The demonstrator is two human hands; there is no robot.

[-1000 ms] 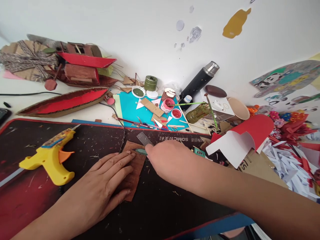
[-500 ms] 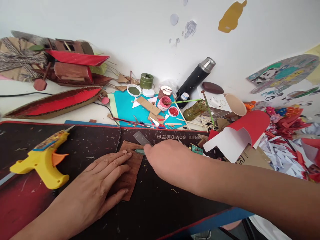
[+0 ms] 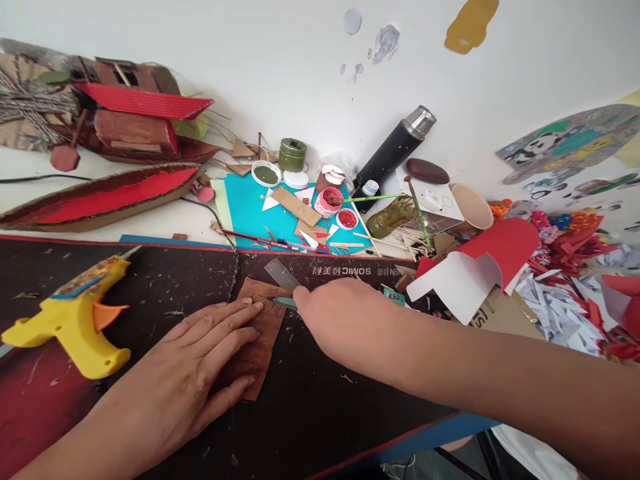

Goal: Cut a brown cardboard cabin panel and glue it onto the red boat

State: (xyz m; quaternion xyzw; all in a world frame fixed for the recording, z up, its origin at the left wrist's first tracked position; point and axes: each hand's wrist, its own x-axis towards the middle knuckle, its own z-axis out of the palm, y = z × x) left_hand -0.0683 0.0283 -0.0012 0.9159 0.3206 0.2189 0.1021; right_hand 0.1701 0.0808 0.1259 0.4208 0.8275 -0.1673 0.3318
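In the head view, a pale wall (image 3: pixel 225 53) rises behind a white counter (image 3: pixel 23 159), with a dark, red-edged mat (image 3: pixel 320 413) spread over its near part. On the mat, a brown-painted piece (image 3: pixel 265 333) lies flat in front of the person, its long axis running away from the body, the far end leaning right. The left hand (image 3: pixel 195 363) is the nearer: its fingers are extended and a little apart, palm down, covering the piece's left side, so the bare part lies to their right. The right hand (image 3: pixel 340 317) comes in from the right at the far right corner, fingers closed round a slim teal tool (image 3: pixel 285 303) whose tip points left over the piece. A clear strip (image 3: pixel 281 275) lies just beyond, partly hidden by that hand. A yellow glue gun (image 3: pixel 75 313) rests to the left.

The mat's far edge reads "SOMIC" beside Chinese characters, the lettering upside down, with "EN" further right. Cardboard (image 3: pixel 507 313) at the right shows a partial black "S"; print on the small green card (image 3: pixel 394 296) is too small to read.
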